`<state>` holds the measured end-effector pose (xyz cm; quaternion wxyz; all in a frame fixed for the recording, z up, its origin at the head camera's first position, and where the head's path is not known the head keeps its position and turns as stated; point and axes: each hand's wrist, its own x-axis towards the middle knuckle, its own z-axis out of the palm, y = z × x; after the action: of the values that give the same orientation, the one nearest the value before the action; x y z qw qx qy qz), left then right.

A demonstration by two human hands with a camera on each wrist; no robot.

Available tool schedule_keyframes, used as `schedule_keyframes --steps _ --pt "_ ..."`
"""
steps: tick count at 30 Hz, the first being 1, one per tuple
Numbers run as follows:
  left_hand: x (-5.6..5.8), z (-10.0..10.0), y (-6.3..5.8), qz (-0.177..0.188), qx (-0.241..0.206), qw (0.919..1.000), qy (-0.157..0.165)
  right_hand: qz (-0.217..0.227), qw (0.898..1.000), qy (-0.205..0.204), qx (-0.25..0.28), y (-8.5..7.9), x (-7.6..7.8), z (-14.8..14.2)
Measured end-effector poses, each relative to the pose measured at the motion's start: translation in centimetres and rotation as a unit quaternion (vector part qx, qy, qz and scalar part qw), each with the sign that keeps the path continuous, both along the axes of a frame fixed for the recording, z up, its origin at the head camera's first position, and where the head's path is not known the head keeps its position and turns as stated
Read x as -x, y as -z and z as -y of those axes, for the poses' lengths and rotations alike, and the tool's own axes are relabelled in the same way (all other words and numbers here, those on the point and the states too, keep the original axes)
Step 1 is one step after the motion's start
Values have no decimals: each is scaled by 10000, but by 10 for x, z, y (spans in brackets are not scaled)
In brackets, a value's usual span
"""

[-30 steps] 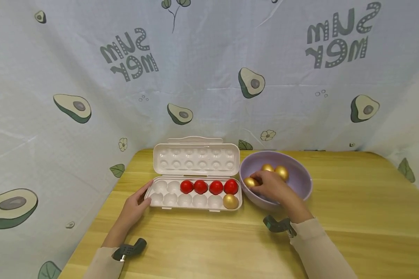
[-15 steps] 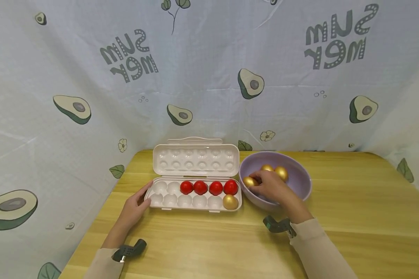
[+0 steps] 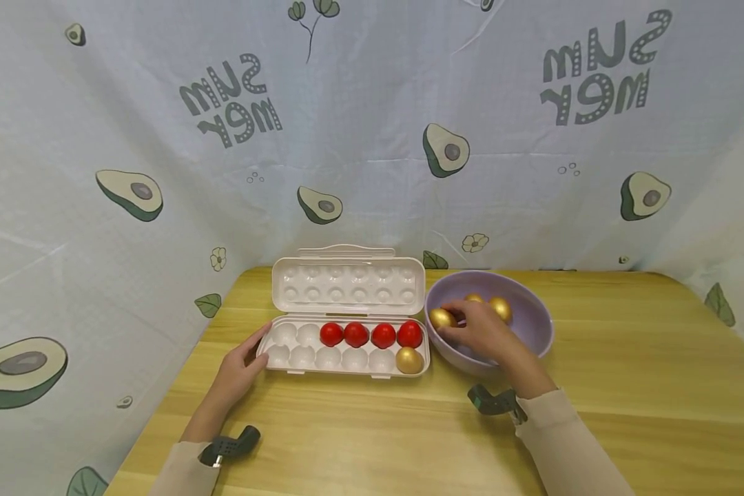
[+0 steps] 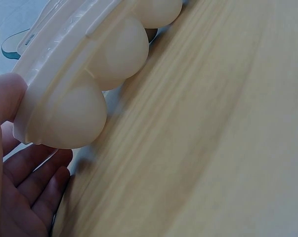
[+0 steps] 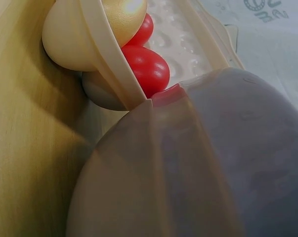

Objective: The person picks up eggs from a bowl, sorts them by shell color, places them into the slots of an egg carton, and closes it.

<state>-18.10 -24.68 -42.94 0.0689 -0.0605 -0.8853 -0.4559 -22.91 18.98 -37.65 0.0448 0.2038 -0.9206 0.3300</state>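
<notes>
A beige plastic egg box (image 3: 347, 373) lies with its lid tipped back. Several red eggs (image 3: 356, 334) fill the right part of its back row, and a gold egg (image 3: 409, 359) sits in the front right cup. My left hand (image 3: 238, 368) grips the box's left end, thumb at the rim (image 4: 21, 111) and fingers around the end. Inside a purple bowl (image 3: 536, 327), my right hand (image 3: 479, 332) pinches another gold egg (image 3: 441, 318) between thumb and fingers by the left wall. The bowl's side hides this hand in the right wrist view.
Two more gold eggs (image 3: 501, 308) rest in the bowl behind my right hand, one partly covered by it. The bowl stands against the box's right end. Behind the wooden table (image 3: 372, 434) hangs a printed cloth (image 3: 372, 138).
The pinched gold egg has shifted slightly up and left toward the bowl's rim, with my right fingers. My left hand and the egg box have stayed put.
</notes>
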Motion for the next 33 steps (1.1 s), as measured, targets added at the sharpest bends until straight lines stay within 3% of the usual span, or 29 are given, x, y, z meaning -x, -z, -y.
schedule_keyframes --steps 5,17,20,28,33 --pt "-13 -12 -23 15 -33 10000 35 -251 9996 8 153 1 1 0" --pt "-12 -11 -22 -7 -83 9999 71 -211 9984 185 488 2 1 -2" --pt "-10 -10 -18 -35 -88 9999 86 -108 9978 246 613 1 0 -1" --pt "6 6 12 -91 -94 9999 86 -139 9962 274 821 -2 -1 1" --pt "9 8 17 -149 -79 9998 71 -173 9954 313 884 -6 -3 2"
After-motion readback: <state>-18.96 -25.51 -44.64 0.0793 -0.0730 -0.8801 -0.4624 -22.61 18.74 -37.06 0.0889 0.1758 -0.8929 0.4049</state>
